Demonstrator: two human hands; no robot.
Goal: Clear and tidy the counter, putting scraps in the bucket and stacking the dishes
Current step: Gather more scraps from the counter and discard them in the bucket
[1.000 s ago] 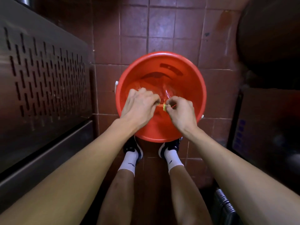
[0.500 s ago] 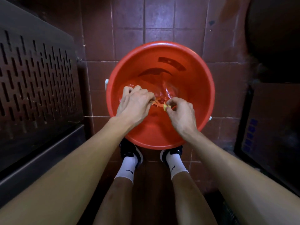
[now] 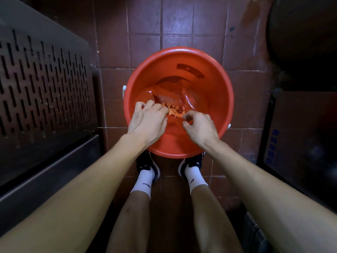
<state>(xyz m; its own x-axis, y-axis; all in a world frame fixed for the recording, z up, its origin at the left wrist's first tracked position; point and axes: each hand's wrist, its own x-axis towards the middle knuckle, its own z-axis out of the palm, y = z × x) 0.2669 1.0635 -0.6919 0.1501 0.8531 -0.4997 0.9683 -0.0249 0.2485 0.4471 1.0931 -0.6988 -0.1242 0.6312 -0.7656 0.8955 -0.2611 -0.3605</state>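
A red bucket stands on the dark red tiled floor, just beyond the person's feet in black shoes and white socks. Both bare arms reach down over its near rim.

The left hand hangs over the near-left part of the bucket, back of the hand up, fingers spread a little and loosely bent, with nothing visible in them. The right hand hangs over the near-right part, fingers curled inward with thumb and forefinger close together; I cannot tell whether anything is pinched there. The two hands are apart, with a gap between them.

In that gap, down inside the bucket, lies a small heap of pale orange scraps. They rest on crumpled clear plastic at the bottom, which glints on the far-right side.

To the left stands a dark metal cabinet with rows of slotted vents. To the right sits a dark box with blue print, and a large dark rounded shape fills the far-right corner.
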